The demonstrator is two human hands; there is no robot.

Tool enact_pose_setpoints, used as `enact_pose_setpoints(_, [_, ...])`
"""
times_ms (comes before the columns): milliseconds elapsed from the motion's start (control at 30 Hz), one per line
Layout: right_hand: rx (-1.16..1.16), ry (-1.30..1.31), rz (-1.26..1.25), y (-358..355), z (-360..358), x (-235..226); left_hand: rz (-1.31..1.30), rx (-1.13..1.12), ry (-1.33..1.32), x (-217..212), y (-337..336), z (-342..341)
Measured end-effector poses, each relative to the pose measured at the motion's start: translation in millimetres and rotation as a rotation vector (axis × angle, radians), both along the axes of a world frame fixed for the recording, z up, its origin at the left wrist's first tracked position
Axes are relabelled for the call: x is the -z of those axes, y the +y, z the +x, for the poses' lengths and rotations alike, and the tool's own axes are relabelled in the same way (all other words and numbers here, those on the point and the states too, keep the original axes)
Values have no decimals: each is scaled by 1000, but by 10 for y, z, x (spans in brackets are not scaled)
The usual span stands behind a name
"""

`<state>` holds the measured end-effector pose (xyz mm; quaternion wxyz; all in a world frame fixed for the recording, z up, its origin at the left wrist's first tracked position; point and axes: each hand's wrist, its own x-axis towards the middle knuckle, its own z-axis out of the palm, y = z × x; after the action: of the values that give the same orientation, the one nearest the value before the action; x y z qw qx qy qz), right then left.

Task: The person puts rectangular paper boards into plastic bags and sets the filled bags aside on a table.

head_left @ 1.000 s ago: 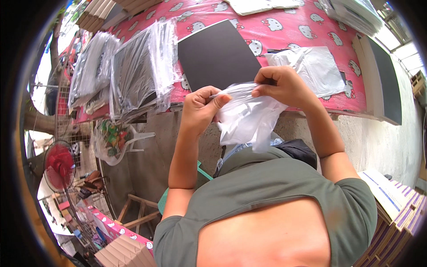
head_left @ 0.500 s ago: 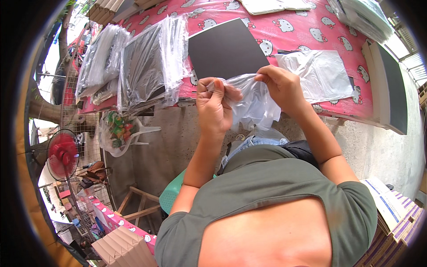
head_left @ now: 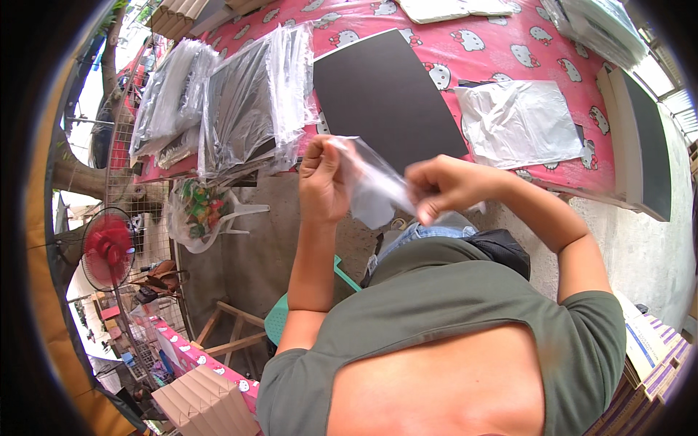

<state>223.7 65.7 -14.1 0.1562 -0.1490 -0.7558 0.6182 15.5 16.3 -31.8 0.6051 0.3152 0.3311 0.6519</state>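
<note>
A clear plastic bag (head_left: 369, 178) stretches between my hands in front of the table edge. My left hand (head_left: 321, 174) pinches its upper corner, thumb against fingers. At the bag's other side is my right hand (head_left: 443, 185), blurred by motion, its fingers curled on the plastic. Just beyond, a flat black sheet (head_left: 389, 91) lies on the pink patterned tablecloth (head_left: 483, 62). To its left is a pile of clear-bagged dark sheets (head_left: 251, 98). On its right rests a stack of white plastic bags (head_left: 520, 120), with dark edges showing beneath.
More bagged items (head_left: 171, 98) lie at the table's far left. A tall dark-topped block (head_left: 640, 138) stands at the right end. A bag of colourful bits (head_left: 200, 214) hangs below the table edge. A red fan (head_left: 109, 247) and a green stool (head_left: 280, 312) are at left.
My right hand has moved down and toward me, and the bunched bag is now drawn out slantwise between my hands. My left hand has shifted slightly left and down, uncovering more black sheet.
</note>
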Motion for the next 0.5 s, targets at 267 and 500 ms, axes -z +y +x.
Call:
enact_pose_setpoints(267, [-493,398,-481,136,24,452,298,496,77,-9,-92,-243])
enact_pose_setpoints(500, [-224,334,-633,298,339,634,355,443,-501,11,-118,-869])
